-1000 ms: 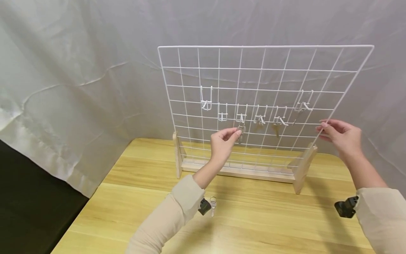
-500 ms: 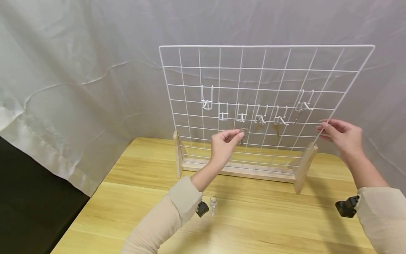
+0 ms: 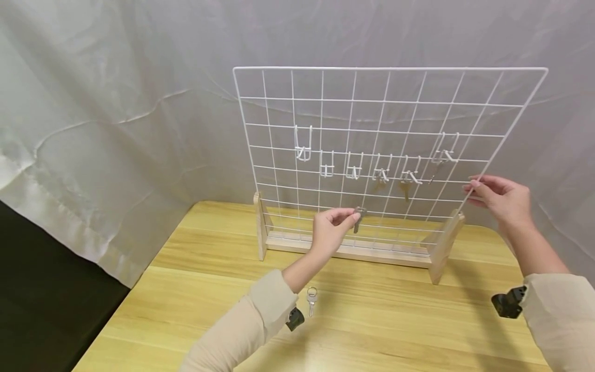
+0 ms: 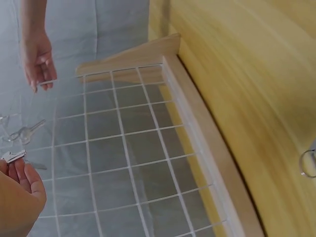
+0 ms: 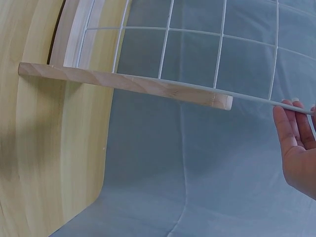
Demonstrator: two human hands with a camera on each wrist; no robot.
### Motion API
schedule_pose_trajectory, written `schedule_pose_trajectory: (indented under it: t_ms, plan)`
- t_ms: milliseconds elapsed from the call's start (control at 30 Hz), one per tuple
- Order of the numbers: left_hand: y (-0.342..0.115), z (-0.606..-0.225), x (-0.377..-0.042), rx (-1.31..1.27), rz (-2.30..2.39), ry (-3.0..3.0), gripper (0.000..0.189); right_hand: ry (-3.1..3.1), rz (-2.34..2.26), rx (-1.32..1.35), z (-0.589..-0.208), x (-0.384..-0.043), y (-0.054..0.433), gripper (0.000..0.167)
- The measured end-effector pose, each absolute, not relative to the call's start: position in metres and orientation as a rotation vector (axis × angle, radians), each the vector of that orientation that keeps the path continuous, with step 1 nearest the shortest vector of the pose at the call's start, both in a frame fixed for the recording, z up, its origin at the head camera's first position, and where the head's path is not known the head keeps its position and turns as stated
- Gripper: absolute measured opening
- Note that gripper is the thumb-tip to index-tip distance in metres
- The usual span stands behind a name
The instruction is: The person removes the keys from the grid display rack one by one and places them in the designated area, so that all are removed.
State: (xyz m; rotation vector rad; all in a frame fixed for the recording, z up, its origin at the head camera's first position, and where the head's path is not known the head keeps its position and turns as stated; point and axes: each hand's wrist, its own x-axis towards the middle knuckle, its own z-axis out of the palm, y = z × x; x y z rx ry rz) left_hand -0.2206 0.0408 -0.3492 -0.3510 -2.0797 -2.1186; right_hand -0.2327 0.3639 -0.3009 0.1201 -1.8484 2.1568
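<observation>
My left hand [image 3: 331, 231] pinches a small metal key [image 3: 357, 224] between thumb and fingers, with its tip pointing down, in front of the lower part of the white wire grid [image 3: 372, 100]. In the left wrist view, part of the key [image 4: 14, 156] shows at the fingertips. The grid's right edge wire is gripped by my right hand [image 3: 504, 201], just above the wooden foot [image 3: 446, 248]; the right wrist view shows the fingers [image 5: 286, 126] on that wire. Another key with a ring [image 3: 312, 299] lies on the table, near my left sleeve.
White hooks hang on the grid, including a left one [image 3: 303, 150], a lower one [image 3: 354, 172] and a right one [image 3: 445, 154]. A brass-coloured key [image 3: 405, 190] hangs from one hook. The wooden base [image 3: 348, 252] stands on the table [image 3: 395, 320], before a grey curtain [image 3: 139, 103].
My left hand has drawn the key off the middle hook and lowered it toward the grid's base. My right hand has stayed on the edge wire.
</observation>
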Motion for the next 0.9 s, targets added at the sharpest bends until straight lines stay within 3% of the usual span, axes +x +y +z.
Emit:
schedule_pose_trajectory:
  t_ms: [900]
  plan:
    - [0.031,-0.420,-0.198,-0.211,-2.236,-2.208,0.015,-1.851,2.164,0.115,-0.302,-0.234,0.365,0.018]
